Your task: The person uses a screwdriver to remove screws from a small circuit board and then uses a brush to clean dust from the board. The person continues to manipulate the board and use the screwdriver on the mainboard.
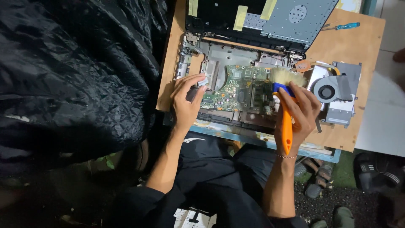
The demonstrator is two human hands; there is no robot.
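One brush [286, 107] gripped by right hand [300, 116]; one circuit board [236, 86] steadied by left hand [187, 101], fingers curled on its edge; one fan [327, 91] and one screwdriver [344, 26] laid on the surface [363, 42].

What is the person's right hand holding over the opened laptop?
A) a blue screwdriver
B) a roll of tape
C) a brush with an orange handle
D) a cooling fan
C: the right hand grips a brush with an orange handle, its pale bristles on the green circuit board; the screwdriver lies untouched on the wooden board.
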